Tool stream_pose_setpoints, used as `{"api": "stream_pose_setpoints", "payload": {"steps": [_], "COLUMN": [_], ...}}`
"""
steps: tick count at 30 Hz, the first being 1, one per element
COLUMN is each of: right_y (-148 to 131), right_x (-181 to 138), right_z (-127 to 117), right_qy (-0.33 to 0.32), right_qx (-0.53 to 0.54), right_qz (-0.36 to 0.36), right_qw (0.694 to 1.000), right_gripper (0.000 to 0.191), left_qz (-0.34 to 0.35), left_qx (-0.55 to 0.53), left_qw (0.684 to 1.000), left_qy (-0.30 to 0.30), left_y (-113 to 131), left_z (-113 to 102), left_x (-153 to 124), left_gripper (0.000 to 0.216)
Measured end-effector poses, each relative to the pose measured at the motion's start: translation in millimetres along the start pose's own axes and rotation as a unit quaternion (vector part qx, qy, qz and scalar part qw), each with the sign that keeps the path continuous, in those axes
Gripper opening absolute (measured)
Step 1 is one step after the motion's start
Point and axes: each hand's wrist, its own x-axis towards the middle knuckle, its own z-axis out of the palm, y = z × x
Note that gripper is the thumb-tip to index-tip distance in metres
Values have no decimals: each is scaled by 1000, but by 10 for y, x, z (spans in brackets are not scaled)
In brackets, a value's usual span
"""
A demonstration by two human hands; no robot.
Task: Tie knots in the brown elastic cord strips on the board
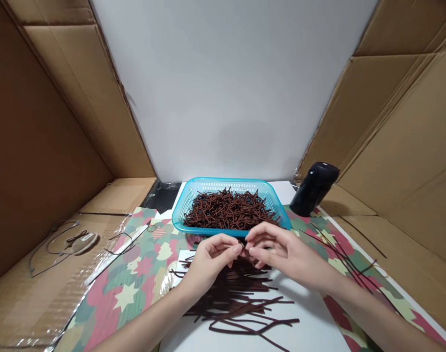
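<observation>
My left hand [207, 261] and my right hand [278, 252] meet in front of me, fingertips pinched together around a short dark brown cord piece that barely shows between them. Under the hands lies a loose pile of dark brown cord strips [241, 303] on a white sheet [311, 327]. Just behind the hands stands a turquoise plastic basket [181, 210] filled with many knotted brown cord pieces [230, 209].
A black device [313, 189] stands right of the basket. More long brown strips [340, 254] lie on the patterned mat [135, 278] at right. Thin wires and a tag [74, 239] rest on cardboard at left. Cardboard walls enclose both sides.
</observation>
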Motion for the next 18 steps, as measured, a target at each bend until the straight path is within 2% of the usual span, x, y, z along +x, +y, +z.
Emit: {"api": "stream_pose_setpoints", "payload": {"steps": [6, 10, 15, 18], "right_y": [34, 22, -24, -35], "right_x": [25, 12, -11, -17], "right_z": [-5, 0, 0, -16], "right_qy": [33, 15, -30, -36], "right_qx": [26, -4, -38, -134], "right_qz": [21, 23, 7, -38], "right_qw": [999, 1000, 999, 990], "right_gripper": [17, 13, 18, 12], "left_qz": [0, -27, -47, -61], "left_qx": [-10, -33, -56, -67], "left_qw": [1000, 999, 996, 991], "left_qy": [10, 8, -54, -94], "left_y": [-35, -38, -87, -115], "left_z": [-7, -3, -30, -41], "left_x": [6, 1, 6, 9], "left_gripper": [23, 22, 18, 16]}}
